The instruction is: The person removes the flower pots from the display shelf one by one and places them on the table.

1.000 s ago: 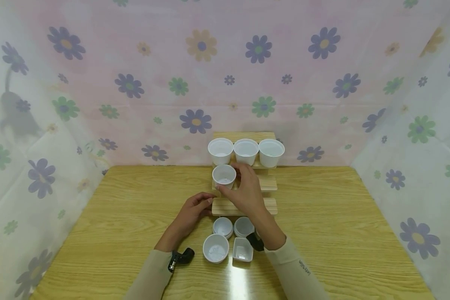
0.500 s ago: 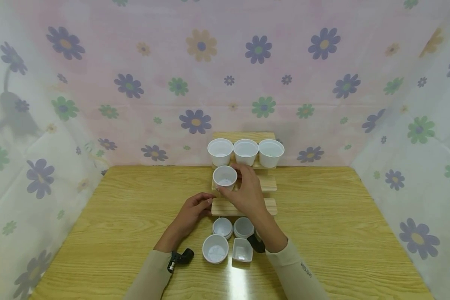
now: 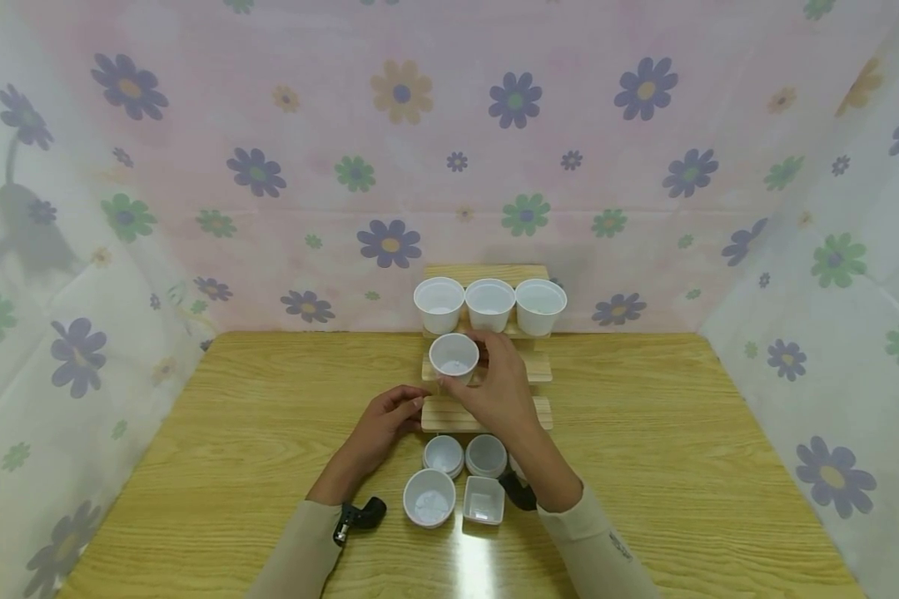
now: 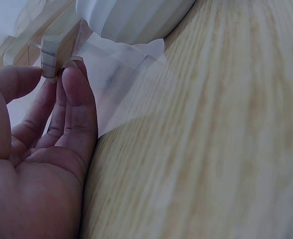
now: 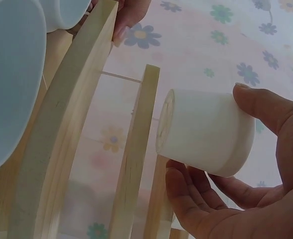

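Note:
My right hand [image 3: 504, 389] holds a round white plastic pot [image 3: 453, 358] by its sides, thumb and fingers spread around it. The pot is over the left part of the middle step of a wooden tiered stand [image 3: 487, 413]. In the right wrist view the pot's base [image 5: 165, 122] faces the step; whether they touch I cannot tell. My left hand [image 3: 385, 426] pinches the left end of the stand's lowest step [image 4: 53, 55] between thumb and fingers. Three white pots [image 3: 490, 306] stand in a row on the upper step.
In front of the stand, on the wooden table [image 3: 270, 433], are two round white containers [image 3: 444, 455], a larger round white pot [image 3: 429, 499] and a square white one [image 3: 484, 501]. Another is partly hidden by the right wrist. A flowered cloth [image 3: 300, 225] hangs behind.
The pot in my right hand has shifted slightly to the right and toward me over the middle step. My left hand keeps its pinch on the lowest step.

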A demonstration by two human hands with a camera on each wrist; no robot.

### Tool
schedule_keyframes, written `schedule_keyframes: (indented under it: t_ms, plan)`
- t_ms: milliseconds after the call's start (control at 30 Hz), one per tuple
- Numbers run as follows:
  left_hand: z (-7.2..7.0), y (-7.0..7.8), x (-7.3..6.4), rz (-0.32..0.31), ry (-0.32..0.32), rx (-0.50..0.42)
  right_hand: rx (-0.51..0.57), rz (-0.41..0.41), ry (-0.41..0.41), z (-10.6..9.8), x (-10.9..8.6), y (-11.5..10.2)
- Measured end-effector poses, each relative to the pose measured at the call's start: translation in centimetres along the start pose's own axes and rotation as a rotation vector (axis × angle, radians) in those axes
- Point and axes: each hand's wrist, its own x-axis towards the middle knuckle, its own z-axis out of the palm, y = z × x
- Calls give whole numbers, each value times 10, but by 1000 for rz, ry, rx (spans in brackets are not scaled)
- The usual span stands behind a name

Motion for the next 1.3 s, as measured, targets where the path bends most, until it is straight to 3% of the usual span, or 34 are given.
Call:
schedule_keyframes:
  t_ms: [933,1300]
  plan:
    - [1,0,0,11,-11,-10,-65,-48,-6,-24,-21,-3]
    - [1,1,0,8,-9,-1,-37,-43,0,-29,-29,-8]
